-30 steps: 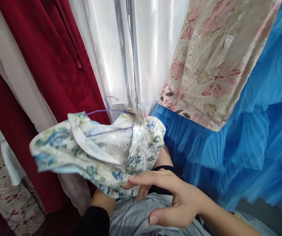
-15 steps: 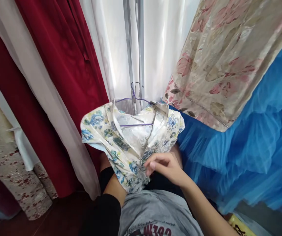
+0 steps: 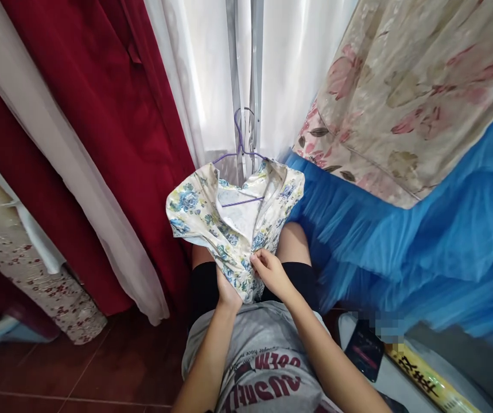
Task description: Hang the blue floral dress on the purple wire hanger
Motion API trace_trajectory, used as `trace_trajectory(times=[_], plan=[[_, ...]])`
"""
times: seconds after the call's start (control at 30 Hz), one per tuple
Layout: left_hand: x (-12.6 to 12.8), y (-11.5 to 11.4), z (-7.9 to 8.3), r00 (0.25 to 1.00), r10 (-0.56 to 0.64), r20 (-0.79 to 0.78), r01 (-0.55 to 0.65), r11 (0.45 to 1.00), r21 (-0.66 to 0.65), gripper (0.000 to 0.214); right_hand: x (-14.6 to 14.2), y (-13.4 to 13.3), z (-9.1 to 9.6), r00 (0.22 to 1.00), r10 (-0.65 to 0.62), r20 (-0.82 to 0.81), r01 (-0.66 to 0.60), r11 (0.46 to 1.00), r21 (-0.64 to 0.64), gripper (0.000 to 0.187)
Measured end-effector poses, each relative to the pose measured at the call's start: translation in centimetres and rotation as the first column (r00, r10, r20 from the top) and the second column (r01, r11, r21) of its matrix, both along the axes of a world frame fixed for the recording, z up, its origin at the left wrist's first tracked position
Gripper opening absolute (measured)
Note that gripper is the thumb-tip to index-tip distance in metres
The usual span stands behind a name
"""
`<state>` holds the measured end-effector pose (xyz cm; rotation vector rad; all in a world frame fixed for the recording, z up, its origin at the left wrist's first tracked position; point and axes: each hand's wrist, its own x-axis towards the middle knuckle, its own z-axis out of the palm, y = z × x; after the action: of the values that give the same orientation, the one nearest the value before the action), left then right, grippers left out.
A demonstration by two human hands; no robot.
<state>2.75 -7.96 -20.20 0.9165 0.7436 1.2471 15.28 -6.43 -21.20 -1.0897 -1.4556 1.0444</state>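
A white short-sleeved blouse [image 3: 212, 201] with blue floral print hangs on a thin purple wire hanger [image 3: 241, 137], its front parted in a deep V. My left hand [image 3: 228, 288] grips the blouse's lower left side, its fingers hidden behind the cloth. Where the two front edges meet at the bottom of the V, my right hand [image 3: 271, 272] pinches the fabric between thumb and fingers. Whether a zip or a button is between those fingertips is too small to tell.
Red drapes [image 3: 143, 115] hang at left, with white curtains [image 3: 284, 74] behind the hanger. At right hang a pink-flowered beige cloth [image 3: 384, 109] and ruffled blue tulle [image 3: 401, 246]. A dark phone [image 3: 364, 349] and yellow package [image 3: 427, 373] lie at lower right.
My right hand has closed onto the blouse's front. My left hand, hidden before, now shows at the lower left side. The blouse and hanger appear higher in view.
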Motion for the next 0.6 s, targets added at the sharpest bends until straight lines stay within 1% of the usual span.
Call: trace_trajectory(times=[0.03,0.07,0.1,0.13,0.2,0.3,0.4,0.47,0.53,0.6], plan=[[0.1,-0.3,-0.6,0.997,0.068,0.047,-0.068,0.998,0.011,0.092,0.1,0.0,0.2,1.0,-0.01,0.023,0.01,1.0,0.01,0.038],[0.2,-0.5,-1.2,0.989,0.128,0.08,-0.13,0.991,0.024,0.094,0.2,-0.1,0.5,0.999,-0.019,0.042,0.018,1.0,0.024,0.038],[0.3,-0.5,-1.7,0.981,0.172,0.089,-0.176,0.983,0.041,0.091,0.4,-0.2,0.8,0.998,-0.026,0.054,0.024,0.999,0.04,0.038],[0.3,-0.5,-2.1,0.977,0.199,0.069,-0.204,0.977,0.061,0.084,0.6,-0.3,1.1,0.998,-0.023,0.065,0.019,0.998,0.059,0.038],[0.3,-0.2,-2.7,0.971,0.239,-0.022,-0.235,0.966,0.105,0.073,1.1,-0.5,1.8,0.996,0.002,0.088,-0.01,0.995,0.096,0.04],[0.2,0.2,-2.7,0.944,0.31,-0.109,-0.295,0.946,0.136,0.062,1.7,-0.9,2.4,0.995,0.063,0.082,-0.072,0.991,0.112,0.047],[-0.1,0.1,-2.3,0.923,0.339,-0.182,-0.313,0.936,0.159,0.048,1.8,-1.1,3.0,0.988,0.146,-0.042,-0.146,0.989,0.022,0.046],[-0.5,0.1,-2.2,0.907,0.347,-0.239,-0.307,0.933,0.188,0.041,1.6,-1.2,3.4,0.974,0.171,-0.149,-0.18,0.982,-0.056,0.044],[-1.4,0.6,-2.4,0.884,0.363,-0.296,-0.308,0.927,0.214,0.038,1.3,-1.1,3.8,0.957,0.139,-0.254,-0.176,0.976,-0.126,0.04],[-3.1,1.7,-2.9,0.844,0.412,-0.344,-0.352,0.909,0.225,0.034,1.4,-1.0,4.1,0.923,0.069,-0.379,-0.152,0.969,-0.195,0.035]])
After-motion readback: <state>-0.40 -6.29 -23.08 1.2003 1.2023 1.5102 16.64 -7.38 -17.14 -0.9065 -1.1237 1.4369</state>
